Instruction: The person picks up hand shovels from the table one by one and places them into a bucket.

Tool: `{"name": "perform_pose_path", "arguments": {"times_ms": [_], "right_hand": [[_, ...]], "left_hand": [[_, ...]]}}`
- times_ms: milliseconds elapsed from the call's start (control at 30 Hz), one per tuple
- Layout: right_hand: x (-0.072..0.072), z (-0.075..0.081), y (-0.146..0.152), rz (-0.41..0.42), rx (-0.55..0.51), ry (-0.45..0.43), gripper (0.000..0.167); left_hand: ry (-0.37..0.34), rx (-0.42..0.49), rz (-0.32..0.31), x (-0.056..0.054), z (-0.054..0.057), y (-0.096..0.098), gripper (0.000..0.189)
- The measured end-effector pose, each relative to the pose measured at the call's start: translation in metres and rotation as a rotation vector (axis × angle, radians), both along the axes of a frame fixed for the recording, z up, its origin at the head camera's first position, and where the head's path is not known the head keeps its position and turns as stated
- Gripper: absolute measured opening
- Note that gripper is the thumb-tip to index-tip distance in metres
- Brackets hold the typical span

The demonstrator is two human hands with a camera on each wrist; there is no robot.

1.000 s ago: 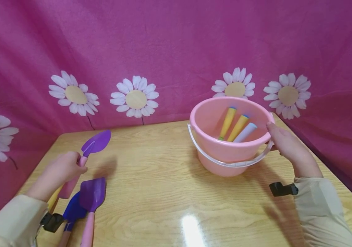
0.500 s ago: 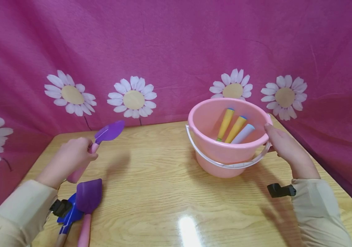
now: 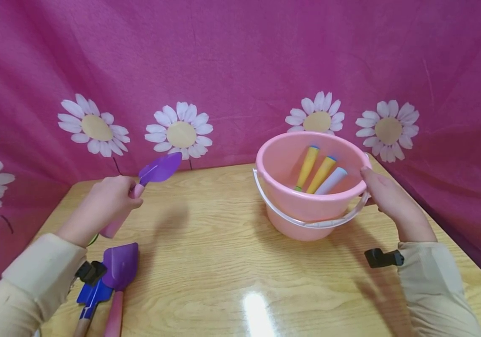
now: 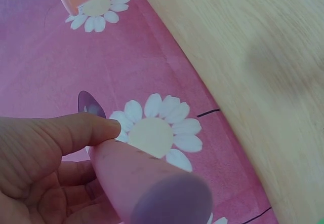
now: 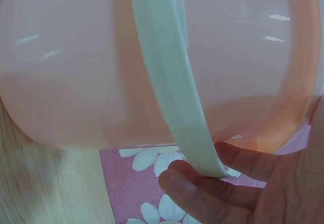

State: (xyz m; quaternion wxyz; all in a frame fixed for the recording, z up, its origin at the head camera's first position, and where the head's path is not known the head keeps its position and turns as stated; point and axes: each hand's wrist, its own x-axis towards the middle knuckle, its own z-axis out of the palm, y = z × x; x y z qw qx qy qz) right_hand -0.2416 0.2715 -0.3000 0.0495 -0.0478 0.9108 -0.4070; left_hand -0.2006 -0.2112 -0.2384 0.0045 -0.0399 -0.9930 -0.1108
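Note:
My left hand (image 3: 111, 203) grips a small trowel by its pink handle (image 4: 136, 178), holding it above the left side of the table; its purple blade (image 3: 161, 167) points to the upper right. On the right, a pink bucket (image 3: 307, 210) stands at the back of the table, a white handle (image 5: 167, 82) hanging across its front. My right hand (image 3: 388, 199) pinches the bucket's right rim, thumb on top and fingers beneath near the handle's end. Two yellow handles (image 3: 321, 174) and a pale lilac handle (image 3: 331, 180) stick up inside the bucket.
Below my left hand lie a purple shovel (image 3: 121, 267) with a pink handle and a blue-headed tool (image 3: 92, 296), partly hidden by my wrist camera. A magenta cloth (image 3: 240, 70) with daisies hangs behind the wooden table (image 3: 206, 262).
My left hand has lifted the trowel up and to the right, away from the other tools, tilting its blade further rightward. The right hand stays on the bucket's rim.

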Motion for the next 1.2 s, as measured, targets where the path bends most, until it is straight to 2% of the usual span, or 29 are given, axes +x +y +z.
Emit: {"name": "perform_pose_path", "arguments": {"times_ms": [167,400,700,1200], "right_hand": [[-0.001,0.000,0.000,-0.001,0.002,0.000,0.069],[-0.002,-0.001,0.001,-0.011,0.007,-0.005,0.069],[0.000,0.001,0.000,-0.012,0.003,-0.020,0.072],[0.001,0.001,0.000,-0.014,0.008,-0.043,0.074]], "left_hand": [[-0.014,-0.005,0.010,-0.003,0.003,0.004,0.015],[0.002,0.000,-0.003,-0.007,0.005,0.008,0.015],[0.060,-0.073,-0.046,-0.012,0.015,0.019,0.016],[0.096,-0.074,-0.134,-0.015,0.033,0.047,0.025]]}}
